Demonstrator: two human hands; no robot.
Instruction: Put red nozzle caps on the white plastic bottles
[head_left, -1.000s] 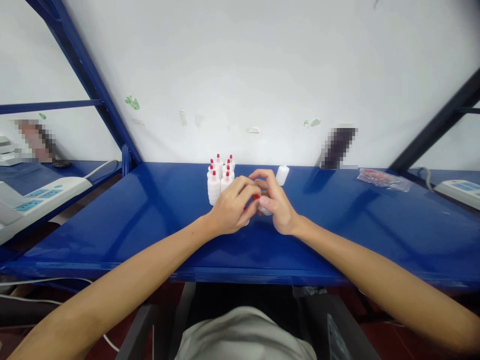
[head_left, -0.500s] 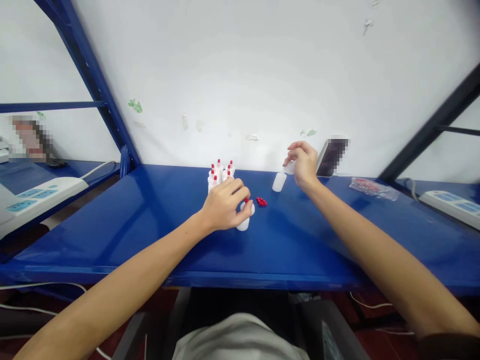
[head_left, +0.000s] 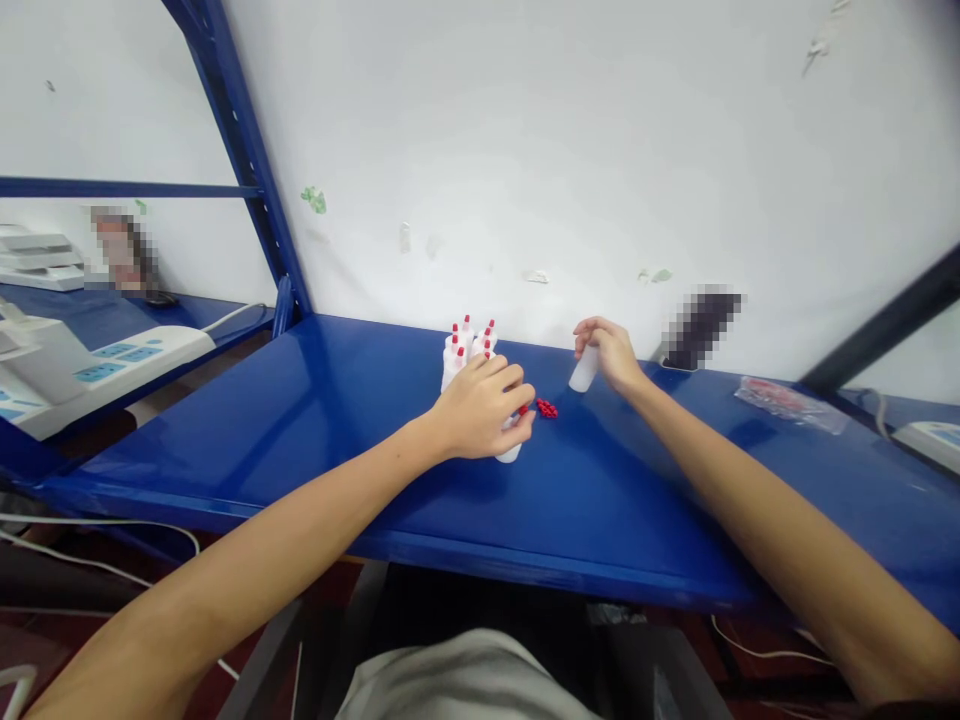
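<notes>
My left hand [head_left: 486,408] is closed around the top of a small white bottle [head_left: 509,453] with a red tip, standing on the blue table [head_left: 352,400]. Several white bottles [head_left: 452,368] with red-tipped nozzles stand in a group just behind that hand. To its right lies a small pile of red caps [head_left: 547,408]. Farther right and back, my right hand [head_left: 606,350] has its fingers curled at the top of another white bottle [head_left: 583,371]; its fingertips partly cover that bottle.
A dark phone [head_left: 699,330] leans against the wall behind my right hand. A clear plastic bag [head_left: 791,400] with red pieces lies at the right. White power strips [head_left: 142,362] sit beyond the blue frame posts [head_left: 259,150].
The view has turned left, so things appear farther right. My right hand has come down onto the bottle beside it. My left hand stays at its bottle.
</notes>
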